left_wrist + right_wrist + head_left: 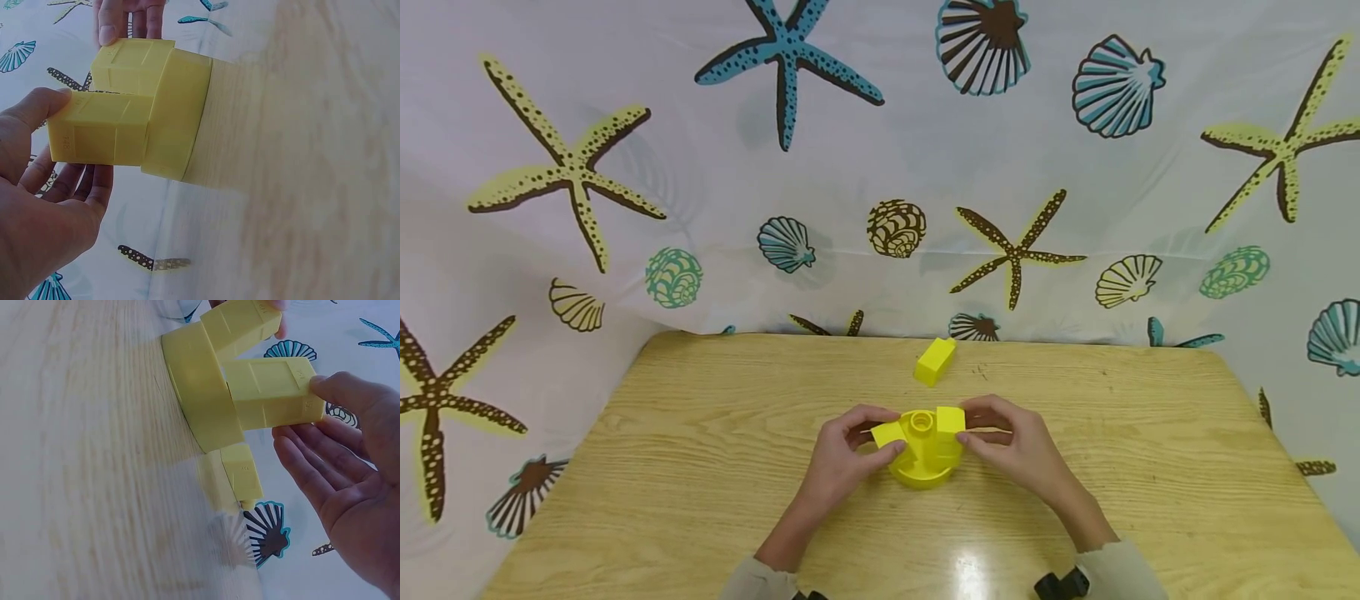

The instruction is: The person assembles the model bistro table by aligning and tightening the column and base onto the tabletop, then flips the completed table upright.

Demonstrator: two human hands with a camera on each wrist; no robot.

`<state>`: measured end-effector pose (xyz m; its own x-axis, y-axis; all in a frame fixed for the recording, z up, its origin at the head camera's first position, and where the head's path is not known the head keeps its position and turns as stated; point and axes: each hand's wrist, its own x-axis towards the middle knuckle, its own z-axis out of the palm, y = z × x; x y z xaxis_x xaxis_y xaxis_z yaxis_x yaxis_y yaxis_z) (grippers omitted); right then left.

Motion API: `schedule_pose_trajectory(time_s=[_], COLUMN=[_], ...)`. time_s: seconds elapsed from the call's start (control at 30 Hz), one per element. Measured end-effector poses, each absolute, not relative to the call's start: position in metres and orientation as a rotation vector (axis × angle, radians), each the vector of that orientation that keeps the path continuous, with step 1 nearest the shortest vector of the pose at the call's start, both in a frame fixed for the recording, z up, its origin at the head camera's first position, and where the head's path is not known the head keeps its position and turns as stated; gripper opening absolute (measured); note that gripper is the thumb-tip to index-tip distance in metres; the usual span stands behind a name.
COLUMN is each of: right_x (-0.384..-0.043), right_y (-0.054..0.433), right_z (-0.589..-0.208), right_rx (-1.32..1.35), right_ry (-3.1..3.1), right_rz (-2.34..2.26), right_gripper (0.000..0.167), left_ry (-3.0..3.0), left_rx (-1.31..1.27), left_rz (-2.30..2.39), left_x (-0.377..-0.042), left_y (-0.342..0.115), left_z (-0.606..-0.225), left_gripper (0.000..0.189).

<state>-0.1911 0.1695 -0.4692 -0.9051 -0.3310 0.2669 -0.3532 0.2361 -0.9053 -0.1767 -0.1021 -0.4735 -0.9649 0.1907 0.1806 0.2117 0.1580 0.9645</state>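
Yellow plastic throughout: round base (922,481) on the worktop (715,467), w/ 2 blocks standing on it, left block (888,432) at approx. 10 o'clock, right block (951,421) at approx. 1 o'clock, hollow post (921,430) b/w them. Left hand (841,458) pinches the left block, right hand (1021,439) the right block; so hands apart, each clamped on its own block. Loose block (936,361) lies beyond the base at 12 o'clock, untouched. Step in hand is prob. fitting these 2 onto the base; left block looks turned vs. the right, can't tell if fully seated. Next move prob. calls for squaring it up, pressing evenly, then letting go w/o tipping the base.
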Motion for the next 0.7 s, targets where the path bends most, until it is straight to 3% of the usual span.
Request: schedule_pose_trajectory(time_s=[0.43,0.7], right_x=[-0.1850,-0.1828], right_y=[0.1705,0.1769], right_z=[-0.4666,-0.4649], right_rx=[0.641,0.672], right_ry=[-2.546,-2.559], right_rz=[1.760,1.758], right_gripper=[0.049,0.040], left_ry=[-2.364,-2.368], left_rx=[-0.453,-0.433], left_rz=[-1.979,-1.985], left_x=[-0.1774,-0.1768], left_y=[-0.1012,-0.1023], left_z=[-0.4737,-0.4745], left_gripper=[0.035,0.035])
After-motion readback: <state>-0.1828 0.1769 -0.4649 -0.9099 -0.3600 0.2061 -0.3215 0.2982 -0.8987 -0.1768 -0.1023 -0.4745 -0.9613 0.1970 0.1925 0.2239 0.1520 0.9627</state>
